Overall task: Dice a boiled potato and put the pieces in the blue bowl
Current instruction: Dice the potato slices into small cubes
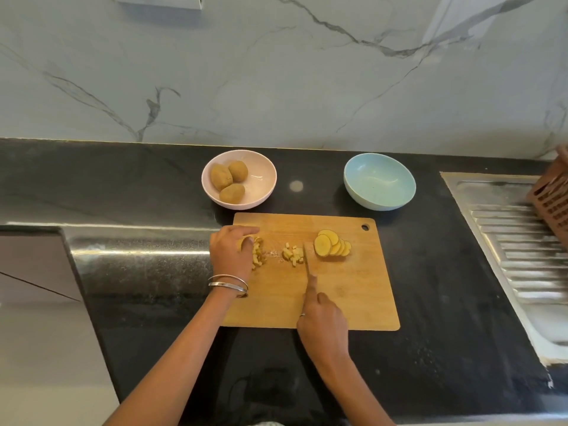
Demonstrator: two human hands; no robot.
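Right hand [322,321] grips knife [306,259] beside potato dice [292,256] — blue bowl [379,181] empty

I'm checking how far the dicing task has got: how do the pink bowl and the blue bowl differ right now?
The pink bowl holds three whole, unpeeled potatoes; the blue bowl holds nothing yet. The pink bowl sits beyond the cutting board's far left corner, the blue bowl beyond its far right corner. Both are round, shallow, upright and similar in size, on the dark countertop.
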